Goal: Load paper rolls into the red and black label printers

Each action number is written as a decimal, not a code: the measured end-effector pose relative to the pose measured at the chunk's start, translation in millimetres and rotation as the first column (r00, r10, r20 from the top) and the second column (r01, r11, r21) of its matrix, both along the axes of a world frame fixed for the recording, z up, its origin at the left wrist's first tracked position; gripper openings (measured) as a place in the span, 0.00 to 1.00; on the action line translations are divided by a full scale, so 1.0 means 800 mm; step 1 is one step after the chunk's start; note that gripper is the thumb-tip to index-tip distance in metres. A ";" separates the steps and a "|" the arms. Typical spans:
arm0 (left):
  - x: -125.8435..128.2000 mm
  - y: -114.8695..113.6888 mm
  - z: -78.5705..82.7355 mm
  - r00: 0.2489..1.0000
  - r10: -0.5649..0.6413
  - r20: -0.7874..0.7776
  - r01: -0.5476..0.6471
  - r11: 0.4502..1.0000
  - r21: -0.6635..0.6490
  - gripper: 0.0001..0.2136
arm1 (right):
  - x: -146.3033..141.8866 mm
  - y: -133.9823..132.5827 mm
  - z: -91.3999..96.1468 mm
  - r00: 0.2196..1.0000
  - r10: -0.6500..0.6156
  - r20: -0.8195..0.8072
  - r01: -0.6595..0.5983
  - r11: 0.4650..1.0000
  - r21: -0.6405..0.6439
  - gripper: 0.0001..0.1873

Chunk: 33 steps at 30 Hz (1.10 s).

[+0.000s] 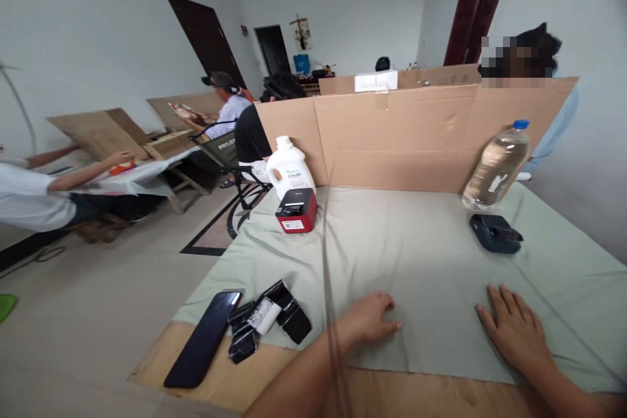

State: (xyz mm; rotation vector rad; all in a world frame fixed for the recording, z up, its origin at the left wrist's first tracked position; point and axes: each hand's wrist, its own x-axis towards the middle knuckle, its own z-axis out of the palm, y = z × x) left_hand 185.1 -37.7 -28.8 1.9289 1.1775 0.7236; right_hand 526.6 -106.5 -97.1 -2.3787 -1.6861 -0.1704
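Observation:
My left hand rests on the pale green cloth with its thumb and fingers apart and nothing between them. My right hand lies flat on the same cloth, fingers stretched out. Beyond the right hand sits a small dark device with a raised flap. To the left of my left hand are several black wrapped pieces with a white labelled one among them. A long black phone-like slab lies at the table's left corner. Farther back stands a red and black box-shaped device.
A white jug stands behind the red device. A large clear bottle with a blue cap leans at back right. An upright cardboard panel closes the far edge. Other people sit beyond it and at a table on the left.

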 end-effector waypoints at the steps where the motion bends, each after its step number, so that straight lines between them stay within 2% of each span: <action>1: -0.008 0.014 0.008 1.000 0.011 -0.012 -0.011 1.000 0.005 0.13 | -0.001 -0.006 -0.003 1.000 0.023 0.016 -0.023 1.000 0.009 0.39; 3: -0.031 0.057 0.033 0.992 0.118 -0.047 -0.115 0.992 0.060 0.10 | -0.002 -0.014 -0.007 0.998 0.046 0.035 -0.047 0.998 0.029 0.39; 5: -0.062 0.115 0.067 0.954 0.289 -0.083 -0.272 0.947 0.173 0.15 | -0.004 -0.016 -0.008 0.998 0.048 0.043 -0.050 0.998 0.042 0.40; 6: -0.079 0.145 0.085 0.867 0.473 -0.159 -0.411 0.857 0.311 0.19 | -0.004 -0.016 -0.008 0.998 0.047 0.043 -0.049 0.998 0.046 0.40; 8: -0.114 0.198 0.114 0.743 0.644 -0.184 -0.550 0.743 0.382 0.27 | -0.004 -0.014 -0.007 0.998 0.041 0.040 -0.043 0.998 0.053 0.40; 9: -0.130 0.219 0.124 0.639 0.719 -0.273 -0.618 0.691 0.375 0.32 | -0.004 -0.013 -0.007 0.999 0.037 0.038 -0.039 0.998 0.058 0.41; 11: -0.156 0.246 0.130 0.521 0.737 -0.430 -0.711 0.654 0.259 0.41 | -0.005 -0.012 -0.005 0.999 0.028 0.039 -0.030 0.998 0.059 0.41; 14: -0.176 0.258 0.114 0.463 0.724 -0.512 -0.775 0.610 0.162 0.44 | -0.009 -0.011 0.000 0.999 0.007 0.035 -0.008 0.999 0.037 0.41; 18: -0.170 0.246 0.091 0.382 0.834 -0.397 -0.800 0.514 0.310 0.42 | -0.015 -0.011 0.010 1.000 -0.006 0.023 0.006 1.000 0.000 0.39; 20: -0.156 0.232 0.091 0.375 0.873 -0.311 -0.791 0.476 0.384 0.41 | -0.017 -0.011 0.013 1.000 -0.014 0.023 0.014 1.000 -0.007 0.38; 22: -0.138 0.210 0.098 0.410 0.880 -0.240 -0.770 0.475 0.427 0.40 | -0.017 -0.011 0.015 1.000 -0.019 0.023 0.019 1.000 -0.013 0.36; 24: -0.114 0.179 0.106 0.490 0.850 -0.193 -0.728 0.521 0.446 0.38 | -0.018 -0.011 0.017 1.000 -0.014 0.025 0.015 1.000 -0.020 0.35; 27: -0.071 0.120 0.114 0.635 0.756 -0.160 -0.636 0.629 0.448 0.34 | -0.018 -0.012 0.020 0.999 -0.009 0.034 0.010 1.000 -0.029 0.34; 33: 0.010 0.003 0.105 0.827 0.561 -0.038 -0.501 0.766 0.402 0.32 | -0.018 -0.014 0.021 1.000 0.001 0.026 0.000 0.999 -0.042 0.34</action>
